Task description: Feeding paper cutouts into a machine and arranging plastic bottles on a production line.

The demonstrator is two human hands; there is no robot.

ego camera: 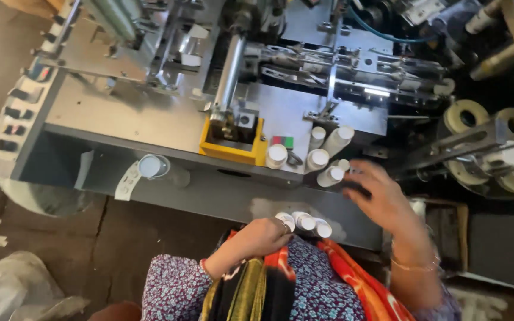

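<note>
The fingers of the left hand (263, 236) are curled shut around a small bundle of white paper cups (304, 222), held sideways against the person's chest so that three round ends show in a row just past the knuckles. A ring sits on one finger, and a thin bangle on that wrist.

The right hand (382, 199) reaches forward to the edge of the machine table (126, 116), fingers loosely spread and slightly blurred, with the fingertips at or just beside the nearest loose cup (333, 175); whether they already pinch it cannot be told. A bangle circles that wrist too.

Around that hand, more white cups lie scattered on the grey steel surface: a leaning pair (328, 139) behind, one (317, 159) in the middle, and one standing alone (276, 156) beside the yellow bracket (233, 151). A further cup (151, 166) sits in a tube at the front face of the machine (apart from the rest).

Judging by how things lie, the gathering looks partly done: a few cups are in hand and about five remain loose on the table. To the right, rolls of paper strip (468, 116) hang on spindles.
</note>
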